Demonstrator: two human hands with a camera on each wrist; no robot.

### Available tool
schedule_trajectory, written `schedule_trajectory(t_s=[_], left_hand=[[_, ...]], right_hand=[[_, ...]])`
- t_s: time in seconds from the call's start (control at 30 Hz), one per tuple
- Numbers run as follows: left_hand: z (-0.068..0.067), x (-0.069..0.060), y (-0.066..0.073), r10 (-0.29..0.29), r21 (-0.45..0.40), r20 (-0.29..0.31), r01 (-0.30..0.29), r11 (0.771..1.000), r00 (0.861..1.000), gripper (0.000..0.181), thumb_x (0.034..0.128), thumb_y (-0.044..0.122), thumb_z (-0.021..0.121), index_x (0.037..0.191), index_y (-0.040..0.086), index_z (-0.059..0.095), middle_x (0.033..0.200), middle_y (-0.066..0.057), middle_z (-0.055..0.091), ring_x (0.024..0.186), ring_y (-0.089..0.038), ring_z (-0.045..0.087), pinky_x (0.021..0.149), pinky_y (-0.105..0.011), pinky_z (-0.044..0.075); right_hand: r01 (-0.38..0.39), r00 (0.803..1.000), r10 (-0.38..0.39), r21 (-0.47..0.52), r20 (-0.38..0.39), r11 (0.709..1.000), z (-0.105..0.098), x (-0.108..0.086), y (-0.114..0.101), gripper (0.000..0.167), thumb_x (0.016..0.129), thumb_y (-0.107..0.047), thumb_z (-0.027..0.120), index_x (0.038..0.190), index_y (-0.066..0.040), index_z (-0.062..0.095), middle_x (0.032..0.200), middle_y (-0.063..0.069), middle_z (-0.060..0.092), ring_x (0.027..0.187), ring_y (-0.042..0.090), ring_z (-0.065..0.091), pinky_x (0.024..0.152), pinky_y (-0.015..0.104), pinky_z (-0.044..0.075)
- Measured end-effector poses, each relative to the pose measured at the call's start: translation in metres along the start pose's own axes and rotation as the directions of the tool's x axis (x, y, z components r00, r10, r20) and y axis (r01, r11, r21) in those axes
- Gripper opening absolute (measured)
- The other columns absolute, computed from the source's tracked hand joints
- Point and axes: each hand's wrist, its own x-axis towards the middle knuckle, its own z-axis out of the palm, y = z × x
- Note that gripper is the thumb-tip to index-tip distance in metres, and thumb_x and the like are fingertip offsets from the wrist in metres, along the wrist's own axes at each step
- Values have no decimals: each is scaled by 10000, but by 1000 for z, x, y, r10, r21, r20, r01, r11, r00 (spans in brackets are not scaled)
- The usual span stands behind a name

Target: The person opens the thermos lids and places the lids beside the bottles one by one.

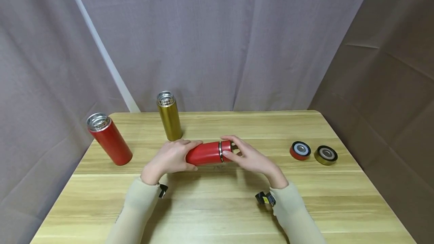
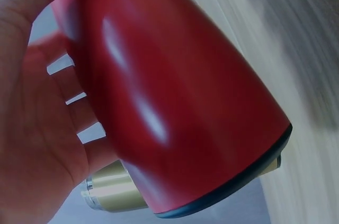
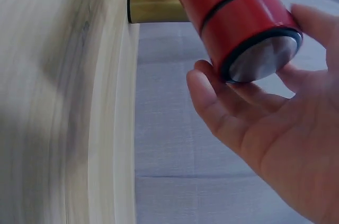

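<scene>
A red thermos flask (image 1: 205, 154) lies almost level between my hands, held above the table with its cap end to the right. My left hand (image 1: 173, 156) grips the body near the base; the black-rimmed bottom shows in the left wrist view. At the other end, the thumb and fingers of my right hand (image 1: 252, 158) hold the red cap (image 3: 246, 30) from around its sides. This cap sits on the flask, with a dark ring at the seam and a shiny round top. Some left-hand fingers are hidden behind the body.
An uncapped red flask (image 1: 112, 142) stands on the table's left side. Behind the left hand stands an uncapped gold flask (image 1: 170, 119). On the right, a red cap (image 1: 300, 156) and a gold cap (image 1: 325, 160) lie with their insides up. Curtains hang behind the wooden table (image 1: 217, 214).
</scene>
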Motion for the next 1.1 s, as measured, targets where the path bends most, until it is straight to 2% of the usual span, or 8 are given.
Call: schedule_trajectory(t_s=[0.2,0.3,0.5,0.6,0.73,0.83,0.93,1.1], left_hand=[[2,1,-1,-4,21,29,3,1000,1000,815,701,456,886,1413,198,585,1261,-59,676,1093,-215,649,844,-455,516],[2,2,-1,2,22,30,-3,1000,1000,819,703,456,885,1417,196,581,1255,-64,678,1097,-216,649,848,-449,518],[-1,1,-1,-6,3,21,6,1000,1000,811,706,436,886,1419,200,579,1266,-69,673,1097,-206,645,833,-450,511],[-3,0,-1,-13,-2,23,13,1000,1000,811,706,426,888,1420,194,580,1255,-74,678,1081,-208,650,821,-454,508],[-4,0,-1,-11,10,18,11,1000,1000,810,698,425,889,1412,188,588,1239,-58,687,1060,-207,657,800,-449,511],[-4,1,-2,-3,24,10,2,1000,1000,807,693,425,888,1407,192,592,1233,-47,690,1044,-200,659,774,-442,513],[-2,2,-3,5,23,16,-5,1000,1000,803,696,417,886,1407,189,592,1243,-42,687,1052,-203,658,776,-443,514],[1,1,-4,1,7,35,-1,1000,999,803,706,403,885,1419,188,583,1264,-44,680,1063,-208,656,812,-444,513]], right_hand=[[58,998,-58,-35,-4,998,-1,1,-1,720,865,-128,793,1487,-216,440,1403,75,499,1227,284,518,978,507,468],[67,998,-67,-55,7,996,-1,3,0,736,870,-181,798,1502,-204,422,1420,76,489,1243,284,517,993,512,453],[-2,1000,1,-56,-19,998,-1,9,3,590,993,-381,638,1492,-156,419,1286,105,571,1157,247,569,883,398,535],[-67,998,66,-68,-17,995,-1,10,3,555,1041,-433,523,1497,-141,405,1222,128,623,1118,258,607,882,441,527],[-138,990,139,-64,8,988,1,10,2,545,1061,-504,410,1499,-180,401,1191,125,656,1084,250,628,944,511,474],[-123,992,124,-30,17,992,0,8,3,526,1046,-469,486,1477,-175,417,1184,120,641,1060,242,617,897,482,496],[-68,997,67,3,30,998,-3,6,5,557,964,-349,682,1431,-167,437,1191,92,602,1070,238,581,839,413,523],[-8,999,7,27,33,1000,-6,6,5,661,828,-207,832,1371,-196,457,1256,66,544,1149,245,528,879,397,519]])
